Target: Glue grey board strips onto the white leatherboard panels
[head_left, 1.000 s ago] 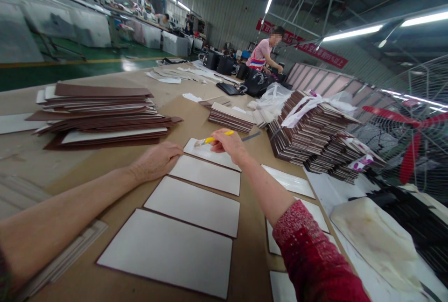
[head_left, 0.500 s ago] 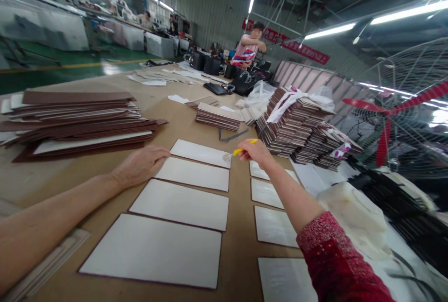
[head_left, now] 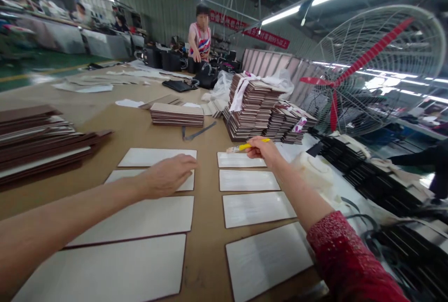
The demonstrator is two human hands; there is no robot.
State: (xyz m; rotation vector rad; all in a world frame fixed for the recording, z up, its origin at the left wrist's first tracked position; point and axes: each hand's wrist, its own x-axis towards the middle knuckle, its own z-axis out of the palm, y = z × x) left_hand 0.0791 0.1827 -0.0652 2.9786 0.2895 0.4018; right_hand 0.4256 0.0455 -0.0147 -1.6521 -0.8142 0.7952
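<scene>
Two columns of white rectangular panels with brown edges lie on the brown table (head_left: 206, 246). My left hand (head_left: 168, 178) hovers, fingers stretched out, over the second panel (head_left: 185, 183) of the left column. My right hand (head_left: 262, 149) is closed on a small brush with a yellow handle (head_left: 245, 146), its bristles above the far panel (head_left: 238, 159) of the right column. The right arm wears a red sleeve.
A tall stack of brown-edged pieces (head_left: 255, 113) stands behind the right column, a lower stack (head_left: 177, 114) beside it, long brown sheets (head_left: 38, 138) at left. A large fan with red blades (head_left: 371, 73) stands at right. A person (head_left: 200, 36) works at the table's far end.
The view has swung right. My right hand carried the brush from the left column's far panel across to the right column. My left hand slid right from the left column's edge over a panel.
</scene>
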